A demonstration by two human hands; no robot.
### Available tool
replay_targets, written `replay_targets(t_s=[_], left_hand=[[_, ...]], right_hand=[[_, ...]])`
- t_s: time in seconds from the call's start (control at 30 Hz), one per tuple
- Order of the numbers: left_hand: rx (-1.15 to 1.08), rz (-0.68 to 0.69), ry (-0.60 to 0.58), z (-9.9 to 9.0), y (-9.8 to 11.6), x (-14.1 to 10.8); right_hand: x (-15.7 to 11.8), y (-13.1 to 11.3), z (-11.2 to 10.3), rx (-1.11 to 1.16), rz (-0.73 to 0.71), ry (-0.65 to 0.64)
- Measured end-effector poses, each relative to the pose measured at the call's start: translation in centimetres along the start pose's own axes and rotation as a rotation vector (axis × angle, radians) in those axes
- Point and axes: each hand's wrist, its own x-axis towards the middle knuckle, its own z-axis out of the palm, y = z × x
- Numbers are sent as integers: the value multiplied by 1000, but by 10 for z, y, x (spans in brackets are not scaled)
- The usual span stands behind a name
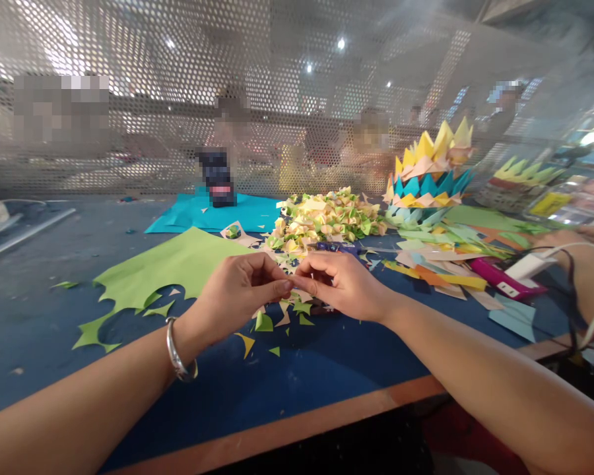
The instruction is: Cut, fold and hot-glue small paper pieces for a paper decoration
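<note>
My left hand (245, 290), with a silver bracelet at its wrist, and my right hand (344, 284) meet at the fingertips over the blue table (327, 376). Both are closed in a pinch, and whatever lies between the fingertips is too small or hidden to name. Paper scraps (264, 322) in green, pink and yellow lie below and between them. Just behind is a heap of small folded green and cream paper pieces (327, 214). A green paper sheet (178, 264) with curved cutouts lies beside my left hand.
Blue sheets (178, 214) lie at the back, near a dark pixelated object. A layered paper crown (430, 178) stands back right. Colored strips (455, 264), a magenta power strip (507, 280) with cables and another person's arm (591, 277) are at the right.
</note>
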Motion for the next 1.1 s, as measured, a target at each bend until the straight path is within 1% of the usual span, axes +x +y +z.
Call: replay_targets(t_s=[0.17,0.47,0.63,0.8,1.1], left_hand=[[23,11,8,0,-3,0],[251,127,98,5,-3,-4],[357,212,113,7,2,-7],[366,240,121,7,6,-9],[353,244,115,4,3,-9]], right_hand=[[1,0,0,4,27,-11],[1,-3,-1,2,33,-17],[2,-3,-1,4,8,-7],[1,-4,-1,-8,-2,13],[1,-2,-2,-21,9,22]])
